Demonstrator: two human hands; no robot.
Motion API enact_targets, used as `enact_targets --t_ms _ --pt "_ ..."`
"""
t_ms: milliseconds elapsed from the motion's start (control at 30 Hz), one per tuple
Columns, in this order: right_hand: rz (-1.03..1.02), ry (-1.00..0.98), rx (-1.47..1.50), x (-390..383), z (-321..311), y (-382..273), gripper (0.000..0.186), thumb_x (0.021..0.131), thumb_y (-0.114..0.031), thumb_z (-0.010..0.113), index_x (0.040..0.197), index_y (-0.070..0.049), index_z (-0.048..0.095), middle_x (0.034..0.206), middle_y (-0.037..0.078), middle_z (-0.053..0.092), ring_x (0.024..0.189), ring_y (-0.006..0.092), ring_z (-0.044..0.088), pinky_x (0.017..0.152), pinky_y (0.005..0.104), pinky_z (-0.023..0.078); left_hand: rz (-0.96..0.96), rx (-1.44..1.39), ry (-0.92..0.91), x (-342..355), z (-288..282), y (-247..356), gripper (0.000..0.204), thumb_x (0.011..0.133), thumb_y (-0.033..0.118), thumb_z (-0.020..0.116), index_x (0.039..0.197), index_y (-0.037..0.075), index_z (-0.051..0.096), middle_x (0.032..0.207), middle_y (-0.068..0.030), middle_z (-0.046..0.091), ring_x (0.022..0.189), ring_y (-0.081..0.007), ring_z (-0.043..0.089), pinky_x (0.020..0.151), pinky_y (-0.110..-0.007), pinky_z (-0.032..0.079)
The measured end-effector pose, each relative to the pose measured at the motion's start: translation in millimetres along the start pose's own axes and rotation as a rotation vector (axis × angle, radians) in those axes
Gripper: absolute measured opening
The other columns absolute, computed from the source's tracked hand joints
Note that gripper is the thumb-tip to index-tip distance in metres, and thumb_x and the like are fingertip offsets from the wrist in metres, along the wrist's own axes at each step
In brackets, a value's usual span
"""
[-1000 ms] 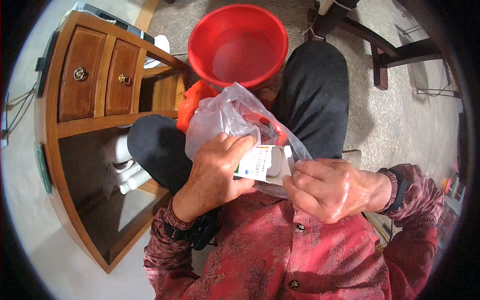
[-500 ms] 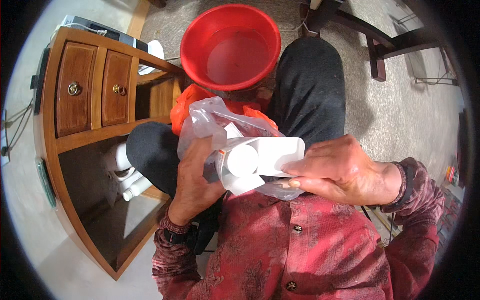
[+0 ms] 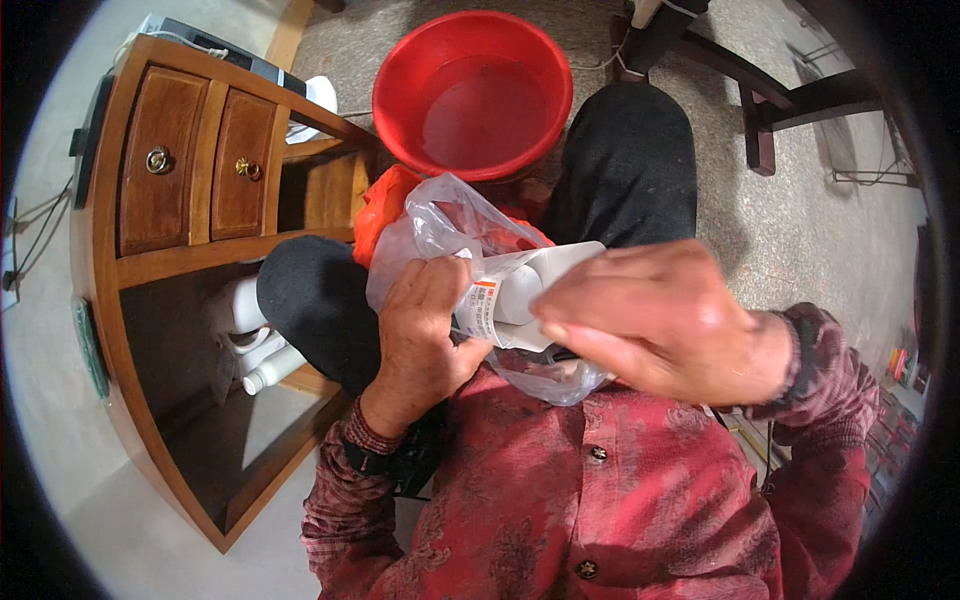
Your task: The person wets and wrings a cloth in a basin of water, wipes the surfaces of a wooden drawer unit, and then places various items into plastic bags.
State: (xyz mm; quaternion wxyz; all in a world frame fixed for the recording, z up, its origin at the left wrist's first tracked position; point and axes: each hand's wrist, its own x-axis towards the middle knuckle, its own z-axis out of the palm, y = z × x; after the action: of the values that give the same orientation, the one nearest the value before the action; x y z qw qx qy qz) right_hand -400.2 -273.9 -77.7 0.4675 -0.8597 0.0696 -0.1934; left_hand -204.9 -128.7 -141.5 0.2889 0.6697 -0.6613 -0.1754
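Observation:
My left hand (image 3: 420, 325) is closed around a small white carton (image 3: 482, 312) with orange and dark print, held above my lap. The carton's end is open, and its white flap (image 3: 570, 258) stands out toward the far right. Inside it shows the round white end of a bottle or tub (image 3: 517, 292). My right hand (image 3: 670, 320) is at the opening, thumb and fingers drawn together at the edge of that round end. Whether they grip it or the flap is hidden. A clear plastic bag (image 3: 450, 215) hangs crumpled around the carton and my left fingers.
Beyond my knees a red basin (image 3: 400, 100) holds water. A red-orange plastic bag (image 3: 378, 215) lies between my legs. At left stands a wooden cabinet (image 3: 190, 255) with two drawers and white bottles (image 3: 275, 370) on its lower shelf. Dark wooden furniture legs (image 3: 755, 130) are at far right.
My right hand has moved left and slightly up, from the carton's flap to across its opening. My left hand has turned the carton so its printed side shows.

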Motion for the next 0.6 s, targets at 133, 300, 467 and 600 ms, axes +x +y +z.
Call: enact_targets --t_ms 133,300,467,600 --pt "0.039 -0.065 -0.152 -10 25 39 0.015 0.083 -0.011 0.071 0.089 -0.001 0.062 0.075 0.015 0.060 0.070 0.0326 0.064 0.061 0.0396 0.051 0.074 0.030 0.058 3 1 5 0.053 0.059 0.010 0.077 0.108 -0.001 0.058 0.096 -0.0149 0.059 0.085 -0.0352 0.056 0.074 -0.044 0.046" --pt "0.088 -0.142 -0.424 -10 30 41 0.030 0.082 -0.026 0.074 0.095 -0.003 0.061 0.077 0.014 0.060 0.072 0.0342 0.063 0.062 0.0416 0.050 0.095 0.121 0.164 -5 23 -4 0.052 0.060 0.015 0.076 0.107 0.001 0.058 0.095 -0.0140 0.060 0.081 -0.0339 0.056 0.071 -0.043 0.045" --pt "0.287 -0.236 -0.157 -8 18 56 0.038 0.084 -0.035 0.072 0.096 0.000 0.061 0.074 0.018 0.059 0.069 0.0354 0.062 0.061 0.0415 0.049 0.074 0.169 0.070 6 4 12 0.053 0.059 0.015 0.076 0.107 0.001 0.059 0.091 -0.0129 0.059 0.077 -0.0324 0.056 0.068 -0.043 0.044" --pt "0.481 -0.198 0.145 -4 25 62 0.033 0.083 -0.030 0.072 0.093 0.001 0.065 0.072 0.019 0.062 0.067 0.0334 0.063 0.061 0.0397 0.050 0.039 0.205 0.015 9 3 17 0.054 0.059 0.015 0.076 0.108 0.001 0.058 0.090 -0.0121 0.058 0.078 -0.0322 0.056 0.068 -0.043 0.044"
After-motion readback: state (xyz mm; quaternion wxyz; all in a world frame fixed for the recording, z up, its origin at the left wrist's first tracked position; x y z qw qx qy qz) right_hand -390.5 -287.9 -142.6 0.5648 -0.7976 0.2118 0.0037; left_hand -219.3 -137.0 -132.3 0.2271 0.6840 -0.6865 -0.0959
